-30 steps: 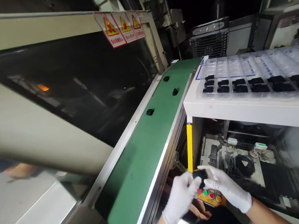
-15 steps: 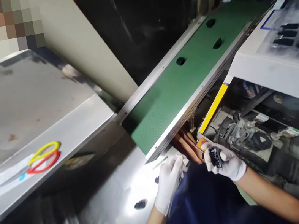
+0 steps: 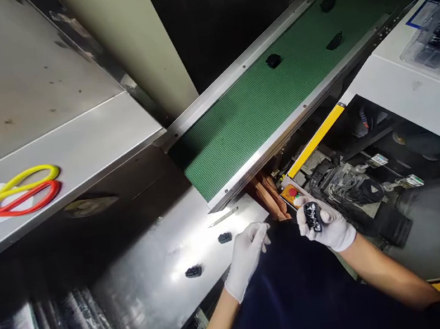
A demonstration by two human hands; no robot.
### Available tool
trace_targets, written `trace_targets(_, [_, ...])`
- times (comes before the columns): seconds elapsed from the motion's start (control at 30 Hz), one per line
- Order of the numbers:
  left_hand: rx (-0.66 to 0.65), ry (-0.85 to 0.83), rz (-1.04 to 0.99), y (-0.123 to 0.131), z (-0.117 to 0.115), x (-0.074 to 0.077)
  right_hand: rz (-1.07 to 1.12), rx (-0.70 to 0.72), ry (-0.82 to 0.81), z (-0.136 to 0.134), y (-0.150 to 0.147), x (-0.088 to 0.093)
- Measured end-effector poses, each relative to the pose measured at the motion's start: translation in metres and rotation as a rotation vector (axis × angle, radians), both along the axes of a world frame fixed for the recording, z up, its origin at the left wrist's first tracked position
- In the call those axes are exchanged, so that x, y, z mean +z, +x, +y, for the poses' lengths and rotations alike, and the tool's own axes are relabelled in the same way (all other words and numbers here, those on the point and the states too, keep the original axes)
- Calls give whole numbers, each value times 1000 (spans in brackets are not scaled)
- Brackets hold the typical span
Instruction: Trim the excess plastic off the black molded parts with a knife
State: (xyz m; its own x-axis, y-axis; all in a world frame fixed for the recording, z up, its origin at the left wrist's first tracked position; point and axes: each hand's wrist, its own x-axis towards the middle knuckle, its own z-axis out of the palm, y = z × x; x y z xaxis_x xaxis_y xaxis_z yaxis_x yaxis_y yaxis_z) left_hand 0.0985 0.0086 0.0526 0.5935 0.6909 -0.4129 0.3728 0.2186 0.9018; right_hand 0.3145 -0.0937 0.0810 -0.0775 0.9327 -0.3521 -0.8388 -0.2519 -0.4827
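So my right hand (image 3: 330, 227) has a black part (image 3: 313, 217) clamped in its fingers, hollow side facing up at me, long axis running near to far with only a slight lean. From my left hand (image 3: 245, 256) it's over to the right with a gap between, so the right is clearly the closer one. My left fingers are curled in, but honestly I can't tell if the tips meet or if anything's in there. That hand is nearer the two loose black pieces (image 3: 225, 237) lying to its left on the metal tabletop (image 3: 156, 312), both longer left to right. A thin pen-like tool (image 3: 224, 217) lies on the far side of them. Farther off there's a green belt (image 3: 236, 139) carrying three more black pieces (image 3: 273, 60). Scissors (image 3: 28, 189) sit on the ledge (image 3: 91, 136) at left, a clear tray (image 3: 415, 53) on the white tabletop (image 3: 411, 91) at right. Room's pretty dark at the far end.
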Motion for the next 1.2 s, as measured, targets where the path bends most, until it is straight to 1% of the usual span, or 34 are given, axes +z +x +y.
trace_targets(0.07, [-8, 24, -16, -2, -1, -1, -29, -6, -7, 1, -3, -1])
trace_targets(0.1, [-9, 64, -37, -2, -2, -2, -62, -13, -19, 2, -6, -2])
trace_targets(0.2, [-64, 264, -151, -1, -3, -3, -217, -16, -66, 6, -18, -6])
trace_targets(0.27, [-173, 391, -226, 2, -2, -4, -295, 49, -60, 9, -27, -11])
trace_targets(0.33, [-274, 472, -250, 4, 0, -5, -312, 130, -29, 11, -37, -15])
trace_targets(0.4, [-309, 502, -241, 3, 2, -8, -289, 182, -20, 15, -44, -18])
trace_targets(0.47, [-267, 483, -236, -2, 2, -12, -270, 212, -26, 20, -51, -21])
trace_targets(0.63, [-49, 391, -316, -19, -7, -29, -195, 306, -87, 34, -74, -36])
trace_targets(0.7, [13, 390, -336, -28, -8, -33, -209, 327, -111, 39, -84, -44])
trace_targets(0.73, [42, 395, -325, -32, -8, -34, -253, 337, -106, 42, -88, -47])
trace_targets(0.8, [98, 413, -232, -41, -6, -32, -458, 313, -84, 49, -92, -50])
trace_targets(0.87, [141, 444, -40, -50, -5, -27, -834, 250, -46, 55, -95, -48])
trace_targets(0.9, [142, 465, 78, -54, -5, -24, -1056, 242, -11, 57, -96, -45])
trace_targets(0.93, [128, 489, 197, -57, -5, -21, -1269, 272, 39, 60, -98, -43])
trace_targets(0.97, [104, 511, 304, -60, -6, -19, -1453, 347, 103, 63, -101, -40])
trace_targets(1.0, [78, 531, 394, -63, -8, -17, -1598, 452, 172, 65, -105, -38])
trace_targets(1.03, [56, 547, 463, -66, -9, -16, -1702, 562, 235, 68, -109, -36])
trace_targets(1.1, [43, 561, 550, -72, -12, -13, -1834, 723, 328, 74, -119, -34])
trace_targets(1.17, [79, 537, 573, -80, -14, -12, -1920, 806, 383, 80, -128, -35])
trace_targets(1.2, [105, 497, 542, -86, -14, -12, -1939, 843, 421, 84, -131, -35])
